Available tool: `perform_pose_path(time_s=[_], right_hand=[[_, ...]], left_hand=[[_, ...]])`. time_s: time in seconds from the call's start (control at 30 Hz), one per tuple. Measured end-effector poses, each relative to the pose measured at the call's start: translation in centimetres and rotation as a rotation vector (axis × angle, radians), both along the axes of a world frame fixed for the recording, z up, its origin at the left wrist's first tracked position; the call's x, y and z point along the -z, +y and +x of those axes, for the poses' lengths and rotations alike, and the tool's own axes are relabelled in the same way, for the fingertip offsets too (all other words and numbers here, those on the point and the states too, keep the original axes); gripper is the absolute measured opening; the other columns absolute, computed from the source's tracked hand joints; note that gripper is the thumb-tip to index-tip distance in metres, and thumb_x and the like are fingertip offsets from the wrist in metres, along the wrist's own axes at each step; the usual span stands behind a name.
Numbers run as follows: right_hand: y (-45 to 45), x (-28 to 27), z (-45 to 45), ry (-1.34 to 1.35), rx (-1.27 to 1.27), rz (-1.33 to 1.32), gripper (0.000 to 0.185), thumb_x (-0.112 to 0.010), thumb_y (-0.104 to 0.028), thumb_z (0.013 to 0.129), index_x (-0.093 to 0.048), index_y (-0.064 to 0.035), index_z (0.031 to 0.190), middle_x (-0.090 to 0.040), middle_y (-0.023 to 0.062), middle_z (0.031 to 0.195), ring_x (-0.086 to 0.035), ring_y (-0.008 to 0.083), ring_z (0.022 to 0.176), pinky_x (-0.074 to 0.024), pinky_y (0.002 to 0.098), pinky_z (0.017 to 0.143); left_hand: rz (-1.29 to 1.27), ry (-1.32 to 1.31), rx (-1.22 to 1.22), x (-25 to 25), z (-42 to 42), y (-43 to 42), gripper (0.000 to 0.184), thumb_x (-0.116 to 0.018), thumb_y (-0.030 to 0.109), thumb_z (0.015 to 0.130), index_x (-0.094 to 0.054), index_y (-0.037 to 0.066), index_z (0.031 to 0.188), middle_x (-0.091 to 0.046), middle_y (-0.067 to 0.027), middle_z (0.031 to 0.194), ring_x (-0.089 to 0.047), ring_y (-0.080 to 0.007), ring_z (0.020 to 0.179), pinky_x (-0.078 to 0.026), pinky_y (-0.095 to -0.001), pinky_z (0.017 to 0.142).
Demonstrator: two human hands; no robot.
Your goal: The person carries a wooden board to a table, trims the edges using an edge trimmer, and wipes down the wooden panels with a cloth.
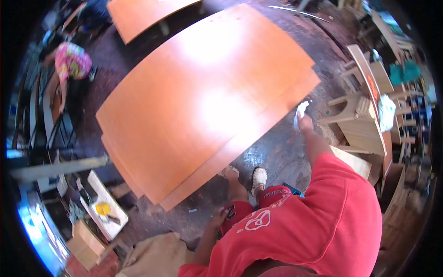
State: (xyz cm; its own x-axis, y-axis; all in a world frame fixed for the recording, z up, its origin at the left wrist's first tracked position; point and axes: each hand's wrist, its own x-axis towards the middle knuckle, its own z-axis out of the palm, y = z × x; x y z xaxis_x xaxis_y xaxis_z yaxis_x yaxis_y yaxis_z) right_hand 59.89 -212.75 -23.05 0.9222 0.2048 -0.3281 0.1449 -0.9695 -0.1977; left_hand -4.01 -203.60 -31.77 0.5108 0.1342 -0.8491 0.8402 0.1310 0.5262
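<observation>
My right hand [305, 123] is closed on a crumpled white cloth [302, 110]. It is held out beside the right edge of a large, glossy orange-brown wooden panel [170, 106]. Whether the cloth touches the panel's edge I cannot tell. Another panel [295, 87] of similar colour shows beneath the top one, its edge sticking out. My left hand [218, 218] hangs low beside the leg of my red shorts [237, 213]; its fingers are too dim and small to read.
To the right stand pale wooden furniture parts [353, 111] and a leaning board [369, 83]. A white board with a yellow object [103, 209] lies at lower left, near a brown cloth [159, 256]. A person in a colourful shirt [73, 61] bends at far left. Another orange panel [147, 14] is behind.
</observation>
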Motion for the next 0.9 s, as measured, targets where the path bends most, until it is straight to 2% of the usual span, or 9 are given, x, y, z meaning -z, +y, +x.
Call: perform_pose_path(time_s=[0.17, 0.27, 0.4, 0.47, 0.57, 0.63, 0.7, 0.73, 0.9], right_hand=[[-25.2, 4.7, -10.3, 0.179, -0.16, -0.045, 0.044, -0.049, -0.04, 0.09, -0.064, -0.0012, 0.104, -0.064, 0.0242, 0.105, -0.061, 0.039, 0.099, -0.0472, 0.0459, 0.086], [-34.1, 0.0, -19.0, 0.404, 0.025, -0.175, 0.05, -0.048, -0.047, 0.088, -0.068, -0.0025, 0.1, -0.065, 0.0244, 0.101, -0.061, 0.0398, 0.098, -0.0475, 0.046, 0.087], [-43.4, -1.0, -24.9, 0.485, -0.037, -0.228, 0.046, -0.056, -0.046, 0.085, -0.067, -0.0049, 0.102, -0.065, 0.022, 0.103, -0.062, 0.0358, 0.099, -0.0483, 0.0423, 0.088], [-45.7, -2.0, -26.3, 0.393, 0.038, -0.151, 0.045, -0.056, -0.048, 0.085, -0.068, -0.0079, 0.103, -0.063, 0.023, 0.108, -0.061, 0.0354, 0.101, -0.0473, 0.042, 0.09], [-46.8, -2.7, -26.2, 0.291, 0.214, -0.075, 0.039, -0.058, -0.043, 0.085, -0.069, -0.0092, 0.101, -0.066, 0.0204, 0.1, -0.063, 0.0354, 0.096, -0.049, 0.0423, 0.085], [-45.2, -4.3, -26.3, 0.26, 0.328, -0.003, 0.037, -0.058, -0.04, 0.084, -0.069, -0.009, 0.1, -0.067, 0.0197, 0.098, -0.064, 0.0349, 0.093, -0.0494, 0.0421, 0.084], [-42.9, -4.8, -25.2, 0.228, 0.424, 0.062, 0.035, -0.059, -0.038, 0.084, -0.07, -0.0087, 0.099, -0.068, 0.0189, 0.095, -0.065, 0.0344, 0.091, -0.0498, 0.0418, 0.082], [-41.6, -4.3, -25.2, 0.204, 0.434, 0.108, 0.033, -0.06, -0.037, 0.084, -0.07, -0.0088, 0.098, -0.068, 0.0181, 0.094, -0.066, 0.0333, 0.09, -0.0499, 0.0413, 0.081], [-35.3, -7.2, -25.1, 0.251, 0.334, 0.21, 0.031, -0.064, -0.034, 0.082, -0.069, -0.0099, 0.102, -0.069, 0.0157, 0.094, -0.067, 0.0299, 0.088, -0.0501, 0.0384, 0.079]], left_hand=[[-0.045, -0.013, -0.066, -4.9, 5.1, -1.0, 0.077, -0.046, 0.053, 0.093, -0.028, -0.004, 0.142, -0.036, -0.0272, 0.143, -0.032, -0.033, 0.137, -0.027, -0.0368, 0.11], [0.126, -0.004, 0.269, -12.0, 10.6, 0.8, 0.08, -0.048, 0.053, 0.092, -0.027, -0.006, 0.142, -0.034, -0.0267, 0.145, -0.031, -0.0323, 0.137, -0.026, -0.036, 0.111], [-0.013, -0.156, 0.488, -7.4, 14.2, 2.5, 0.083, -0.052, 0.054, 0.09, -0.028, -0.005, 0.142, -0.039, -0.0253, 0.143, -0.036, -0.0314, 0.135, -0.029, -0.0362, 0.11], [0.193, -0.215, 0.634, -3.0, 16.9, 2.3, 0.075, -0.058, 0.049, 0.088, -0.038, -0.002, 0.139, -0.049, -0.0225, 0.135, -0.047, -0.0296, 0.127, -0.037, -0.0368, 0.104], [0.223, -0.228, 1.043, -8.3, 23.8, 1.2, 0.066, -0.064, 0.04, 0.085, -0.046, 0.0, 0.134, -0.056, -0.0197, 0.128, -0.053, -0.0267, 0.12, -0.042, -0.037, 0.099], [-0.018, -0.3, 1.031, -13.1, 27.4, 0.5, 0.063, -0.07, 0.032, 0.081, -0.051, -0.002, 0.13, -0.057, -0.0193, 0.127, -0.056, -0.0251, 0.117, -0.044, -0.0352, 0.097], [0.073, -0.369, 1.034, -11.2, 29.7, 1.6, 0.063, -0.073, 0.029, 0.078, -0.052, -0.001, 0.128, -0.062, -0.017, 0.121, -0.059, -0.0222, 0.111, -0.045, -0.0336, 0.094], [-0.283, -0.283, 0.815, -6.4, 29.5, 3.1, 0.054, -0.073, 0.026, 0.078, -0.058, 0.0, 0.123, -0.066, -0.0135, 0.114, -0.061, -0.0192, 0.103, -0.047, -0.033, 0.09], [-0.183, -0.392, 0.954, -9.7, 29.2, 6.4, 0.05, -0.073, 0.025, 0.078, -0.06, 0.001, 0.12, -0.066, -0.0127, 0.113, -0.061, -0.0182, 0.102, -0.048, -0.033, 0.089]])
